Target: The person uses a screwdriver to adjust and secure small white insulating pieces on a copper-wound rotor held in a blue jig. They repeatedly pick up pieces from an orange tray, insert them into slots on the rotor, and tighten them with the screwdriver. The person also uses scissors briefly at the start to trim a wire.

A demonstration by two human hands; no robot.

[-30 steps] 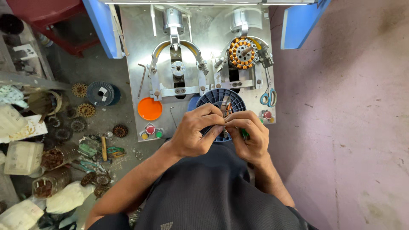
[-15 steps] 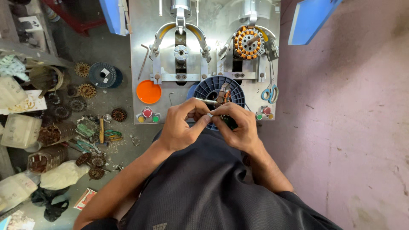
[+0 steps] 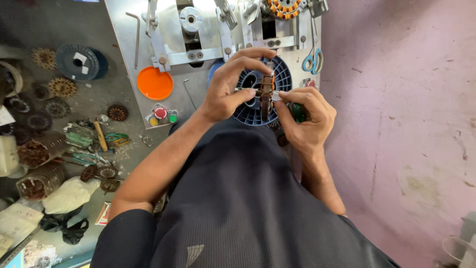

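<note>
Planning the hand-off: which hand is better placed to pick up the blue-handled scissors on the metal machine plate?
Right hand: the blue-handled scissors lie just above it, while the left hand grips the round wound stator.

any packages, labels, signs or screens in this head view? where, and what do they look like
No screens or signs.
White label: small white rectangle on the blue spool, upper left on the floor.
Printed card: by the person's left elbow, flat, white with red, partly hidden.
Paper packets: bottom left corner, cream with print, crumpled.
White bag: lower left floor, soft lumpy sack.
Button panel: on the metal machine plate, red, yellow and green buttons.
</note>
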